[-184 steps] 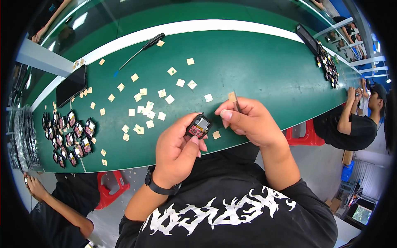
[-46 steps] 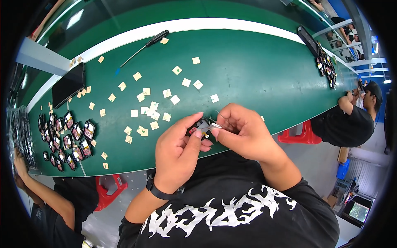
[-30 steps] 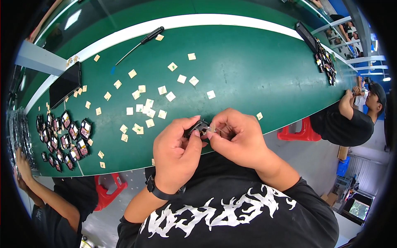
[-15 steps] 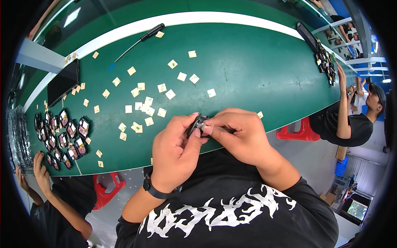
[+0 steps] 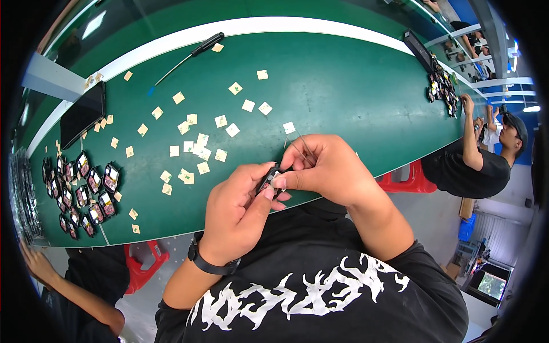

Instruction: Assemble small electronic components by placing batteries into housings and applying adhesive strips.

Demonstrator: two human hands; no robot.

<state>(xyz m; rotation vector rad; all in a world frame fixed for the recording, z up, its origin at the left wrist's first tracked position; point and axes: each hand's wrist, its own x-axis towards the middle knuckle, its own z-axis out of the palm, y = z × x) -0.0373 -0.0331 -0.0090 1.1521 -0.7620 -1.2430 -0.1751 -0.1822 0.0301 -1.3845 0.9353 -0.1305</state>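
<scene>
My left hand (image 5: 235,200) grips a small black-cased electronic unit (image 5: 266,184) at the near edge of the bench, fingers and thumb wrapped round its sides. The thumb of my right hand (image 5: 330,168) presses on the unit's upper face. Tucked in the curled fingers of that hand are what look like thin metal tweezers (image 5: 306,146), their slender arms pointing away from me. Fingers hide most of the unit's face. Just beyond my right fingers lies a small pale square sticker (image 5: 289,127).
Pale square stickers (image 5: 197,150) are scattered over the green bench (image 5: 354,86). Similar black units (image 5: 93,180) cluster at left beside a dark flat tablet-like device (image 5: 84,115). A screwdriver (image 5: 206,45) lies at the back. More parts (image 5: 443,86) sit far right; co-workers flank me.
My right fingers have lifted away from the unit's far end, and the thin metal arms now stick out beyond them. The right thumb presses on the unit. The left hand keeps its hold.
</scene>
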